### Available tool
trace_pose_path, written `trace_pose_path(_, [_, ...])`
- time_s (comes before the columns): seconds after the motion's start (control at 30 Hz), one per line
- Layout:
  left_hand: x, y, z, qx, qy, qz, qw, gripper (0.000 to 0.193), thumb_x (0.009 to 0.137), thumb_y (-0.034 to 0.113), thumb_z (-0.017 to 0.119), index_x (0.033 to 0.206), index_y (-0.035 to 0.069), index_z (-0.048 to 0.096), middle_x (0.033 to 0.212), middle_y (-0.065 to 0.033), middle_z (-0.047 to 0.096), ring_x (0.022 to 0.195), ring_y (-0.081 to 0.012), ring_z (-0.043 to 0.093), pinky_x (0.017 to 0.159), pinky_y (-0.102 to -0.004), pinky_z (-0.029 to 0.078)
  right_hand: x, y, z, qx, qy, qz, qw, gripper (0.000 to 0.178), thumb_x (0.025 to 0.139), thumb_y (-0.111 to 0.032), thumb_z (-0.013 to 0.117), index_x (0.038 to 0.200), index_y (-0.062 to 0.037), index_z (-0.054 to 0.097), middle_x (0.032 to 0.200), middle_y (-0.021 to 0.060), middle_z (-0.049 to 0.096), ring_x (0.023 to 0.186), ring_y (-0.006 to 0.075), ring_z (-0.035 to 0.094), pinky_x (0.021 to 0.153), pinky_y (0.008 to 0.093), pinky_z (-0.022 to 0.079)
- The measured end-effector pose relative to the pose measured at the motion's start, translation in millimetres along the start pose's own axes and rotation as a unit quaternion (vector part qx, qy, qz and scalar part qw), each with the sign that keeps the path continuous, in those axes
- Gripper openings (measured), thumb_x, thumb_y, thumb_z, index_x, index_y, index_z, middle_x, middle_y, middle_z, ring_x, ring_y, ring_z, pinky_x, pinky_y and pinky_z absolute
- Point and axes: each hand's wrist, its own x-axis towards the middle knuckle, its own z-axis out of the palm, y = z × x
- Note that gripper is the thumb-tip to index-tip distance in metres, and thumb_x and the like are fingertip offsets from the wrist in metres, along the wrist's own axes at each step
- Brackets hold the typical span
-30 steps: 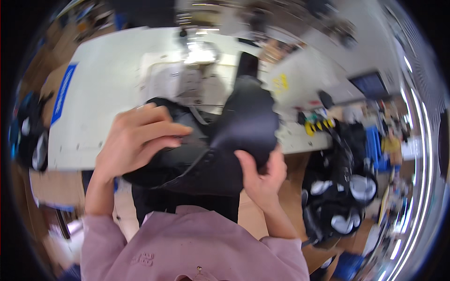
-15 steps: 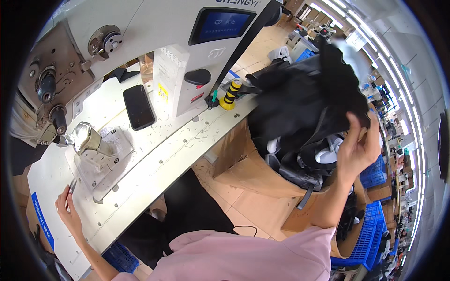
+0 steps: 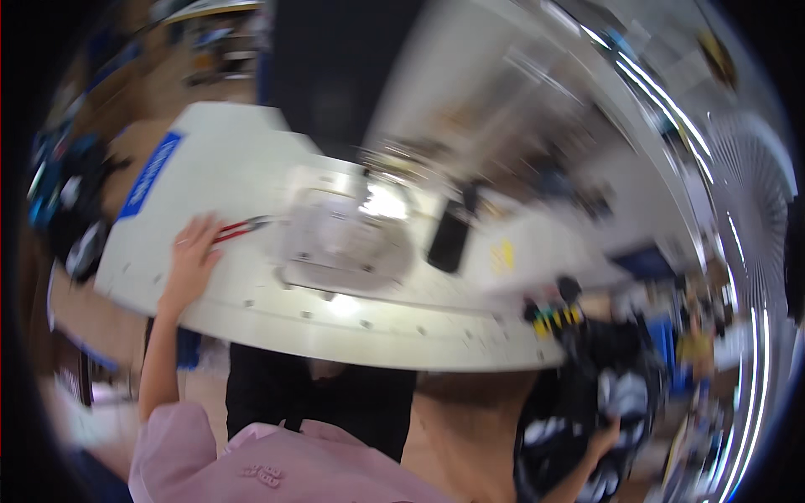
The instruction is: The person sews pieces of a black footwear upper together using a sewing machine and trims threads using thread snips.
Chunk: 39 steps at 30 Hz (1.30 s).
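Note:
My left hand [image 3: 197, 247] lies on the white sewing machine table [image 3: 159, 260], its fingers over the handle ends of red-handled snips [image 3: 241, 230]. The grey tip of the snips points toward the machine's bed plate [image 3: 344, 247]. Down at the right, my right hand [image 3: 604, 439] is among black and white pieces [image 3: 558, 427] in a large cardboard box [image 3: 465, 432]. Motion blur hides its fingers, so I cannot tell whether it grips any piece.
The blurred machine head [image 3: 478, 109] rises over the table. A black phone [image 3: 449, 238] lies beside its base, and a yellow-and-black striped post [image 3: 557, 320] stands at the table's right end. Dark bundles [image 3: 80, 218] are at the far left.
The view has swung left, bringing the whole table across the middle. My right hand, earlier at a raised black piece, is now low over the box. My left hand stays by the snips.

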Motion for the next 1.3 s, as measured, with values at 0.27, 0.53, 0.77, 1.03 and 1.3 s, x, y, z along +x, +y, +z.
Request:
trace_pose_path(0.27, [-17.0,-34.9,-18.8,-0.045,0.024,-0.008,0.999,0.062,0.087,0.018,0.061,0.144,0.012,0.036,0.151,-0.0147,0.029,0.139,-0.0327,0.027,0.113,-0.0452,0.022,9.7,-192.7,-54.8,-0.110,-0.199,-0.103,0.968,0.046,0.085,-0.028,0.065,0.124,-0.0070,0.054,0.112,0.0195,0.064,0.101,0.0367,0.061,0.085,0.0431,0.049])
trace_pose_path(0.53, [-19.9,-169.1,-104.9,0.055,0.338,-0.142,0.929,0.072,0.076,0.001,0.067,0.141,0.007,0.037,0.148,-0.0178,0.033,0.137,-0.0346,0.030,0.111,-0.0433,0.026,-58.6,-502.0,-51.0,0.126,-0.519,-0.404,0.742,0.033,0.090,-0.008,0.062,0.123,-0.0041,0.057,0.104,0.0143,0.068,0.091,0.0243,0.064,0.081,0.0356,0.050])
trace_pose_path(0.77, [-72.5,-379.2,-168.2,0.159,0.426,-0.407,0.792,0.041,0.077,0.008,0.069,0.115,0.001,0.056,0.119,-0.0208,0.058,0.112,-0.0382,0.053,0.092,-0.0445,0.043,-91.2,-602.2,-64.1,0.220,-0.472,-0.499,0.693,0.033,0.087,-0.012,0.066,0.118,-0.0026,0.061,0.105,0.0150,0.068,0.093,0.0286,0.065,0.082,0.0349,0.049])
trace_pose_path(1.03, [-29.3,-123.7,-222.0,0.127,0.432,-0.075,0.890,0.018,0.082,0.001,0.063,0.100,0.003,0.064,0.091,-0.0129,0.061,0.084,-0.0320,0.061,0.074,-0.0328,0.047,-84.2,-625.8,-71.2,0.387,-0.467,-0.464,0.646,0.025,0.087,-0.005,0.063,0.111,-0.0012,0.064,0.104,0.0130,0.069,0.096,0.0246,0.067,0.085,0.0298,0.050])
trace_pose_path(1.3, [-29.4,55.0,-228.7,-0.291,-0.067,0.238,0.924,0.058,0.080,0.035,0.071,0.124,0.000,0.057,0.121,-0.0160,0.061,0.108,-0.0315,0.061,0.093,-0.0388,0.047,-103.9,-629.7,-40.6,0.662,-0.524,-0.264,0.466,0.040,0.101,-0.024,0.045,0.129,0.0042,0.048,0.121,0.0165,0.061,0.110,0.0276,0.060,0.090,0.0338,0.048])
